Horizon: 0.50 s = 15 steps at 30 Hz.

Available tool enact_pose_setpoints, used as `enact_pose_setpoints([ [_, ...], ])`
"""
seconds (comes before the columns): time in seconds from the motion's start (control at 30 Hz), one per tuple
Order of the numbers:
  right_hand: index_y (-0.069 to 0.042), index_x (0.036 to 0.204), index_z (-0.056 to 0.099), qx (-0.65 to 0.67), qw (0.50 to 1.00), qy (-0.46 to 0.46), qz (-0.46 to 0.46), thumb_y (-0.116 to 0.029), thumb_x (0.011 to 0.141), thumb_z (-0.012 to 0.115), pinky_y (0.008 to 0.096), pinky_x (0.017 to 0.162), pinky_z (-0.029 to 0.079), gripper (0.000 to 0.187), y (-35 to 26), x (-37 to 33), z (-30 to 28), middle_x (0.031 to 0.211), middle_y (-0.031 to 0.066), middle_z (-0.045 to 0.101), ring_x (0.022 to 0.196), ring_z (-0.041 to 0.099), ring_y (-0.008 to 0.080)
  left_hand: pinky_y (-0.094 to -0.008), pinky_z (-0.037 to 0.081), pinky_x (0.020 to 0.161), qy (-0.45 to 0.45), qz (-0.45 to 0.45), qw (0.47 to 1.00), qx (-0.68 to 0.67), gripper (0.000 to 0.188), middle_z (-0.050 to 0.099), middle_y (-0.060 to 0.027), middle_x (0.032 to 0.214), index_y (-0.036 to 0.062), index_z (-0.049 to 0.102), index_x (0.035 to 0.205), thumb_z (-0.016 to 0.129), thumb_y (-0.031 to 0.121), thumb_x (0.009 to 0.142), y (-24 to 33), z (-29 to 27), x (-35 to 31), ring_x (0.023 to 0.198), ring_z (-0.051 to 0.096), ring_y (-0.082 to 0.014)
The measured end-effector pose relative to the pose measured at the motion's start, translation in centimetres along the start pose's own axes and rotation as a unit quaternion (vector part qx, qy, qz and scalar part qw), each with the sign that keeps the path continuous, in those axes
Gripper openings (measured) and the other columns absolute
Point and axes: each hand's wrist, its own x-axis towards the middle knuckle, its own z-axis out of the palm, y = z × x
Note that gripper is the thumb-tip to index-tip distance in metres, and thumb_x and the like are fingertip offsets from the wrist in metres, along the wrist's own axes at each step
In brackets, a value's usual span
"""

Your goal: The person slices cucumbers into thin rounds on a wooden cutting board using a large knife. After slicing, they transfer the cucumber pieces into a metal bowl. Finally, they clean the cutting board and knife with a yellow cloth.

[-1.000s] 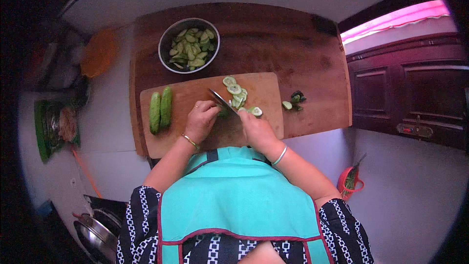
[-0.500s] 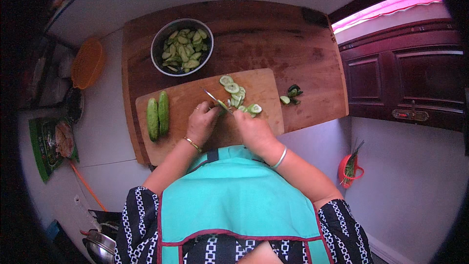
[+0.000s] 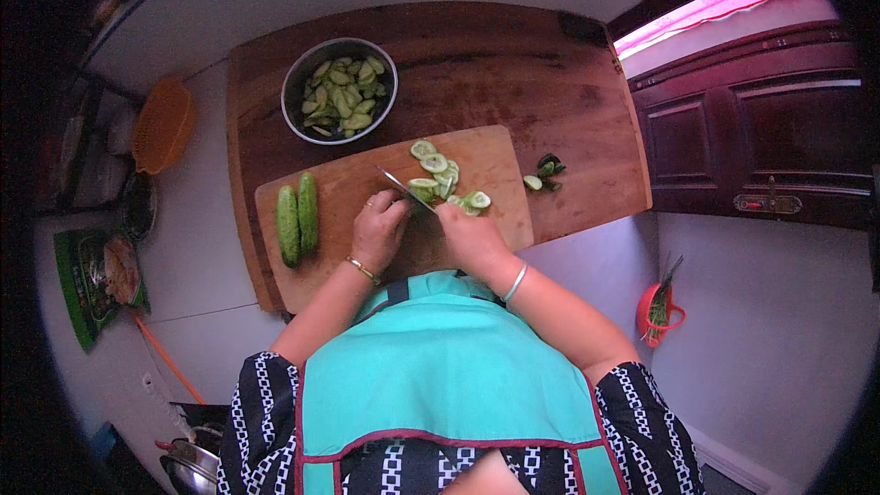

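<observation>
My right hand (image 3: 474,240) grips a kitchen knife (image 3: 403,186), its blade slanting up and left across the wooden cutting board (image 3: 357,179). Beside the blade, my left hand (image 3: 378,229) is closed with curled fingers around a piece of cucumber that they mostly hide. Several pale cucumber slices (image 3: 434,163) lie just beyond the knife, some overlapping. More slices (image 3: 475,201) rest by my right knuckles. At the board's left end, two whole cucumbers (image 3: 298,220) lie side by side.
A metal bowl (image 3: 389,119) holding many cucumber slices stands behind the board on the wooden table (image 3: 495,64). Cut cucumber ends (image 3: 545,174) lie right of the board. An orange basket (image 3: 165,126) hangs at left; a red basket (image 3: 653,316) with green stalks at right.
A larger cucumber slice now shows on the far side of the blade, next to the other slices. Both hands stay in nearly the same place. The view has shifted slightly.
</observation>
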Motion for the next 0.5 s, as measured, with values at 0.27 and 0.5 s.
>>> enact_pose_setpoints([
  [0.27,-0.003,0.094,0.042,-0.018,0.999,-0.008,-0.028,-0.009,0.087,0.042,0.0457,0.051,0.05,0.009,-1.0,-0.1,-2.0,0.083,0.0189,0.06,0.067,0.063,0.0378,-0.0386,0.05,0.07,0.009,-0.02,1.0,-0.008,0.012,0.059,-0.0103,0.093,0.008,0.062,0.089,0.062,0.009,0.078,0.4,-0.1,0.0,0.085,0.059,-0.0306],
  [0.5,-0.003,0.094,0.041,0.002,0.998,0.03,-0.052,-0.009,0.087,0.042,0.0458,0.05,0.05,0.009,-1.3,-0.5,-2.1,0.083,0.0191,0.059,0.066,0.063,0.0377,-0.039,0.05,0.071,0.025,-0.018,0.999,-0.015,0.014,0.059,-0.0101,0.092,0.0078,0.062,0.089,0.064,0.006,0.075,0.2,-0.1,-0.3,0.085,0.059,-0.0304],
])
